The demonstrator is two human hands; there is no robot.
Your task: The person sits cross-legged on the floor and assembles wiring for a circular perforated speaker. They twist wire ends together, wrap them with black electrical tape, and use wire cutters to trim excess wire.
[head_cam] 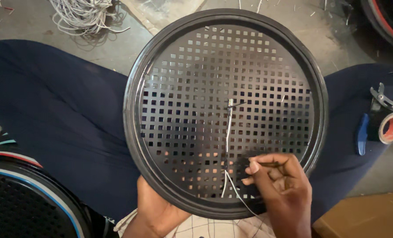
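Concrete floor (117, 53) — round perforated grille (225, 112), thin wire (228, 128).

Even soft daylight, sharp (corners slightly dim).

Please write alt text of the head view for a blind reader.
A round black perforated grille rests on a seated person's lap; the left hand grips its near rim while the right hand pinches thin white wires running across it.

There was one round black grille (225, 110), one white wire (228, 132) on it, two hands, one tape dispenser (383, 121) right, one wire bundle (84, 15) far left.
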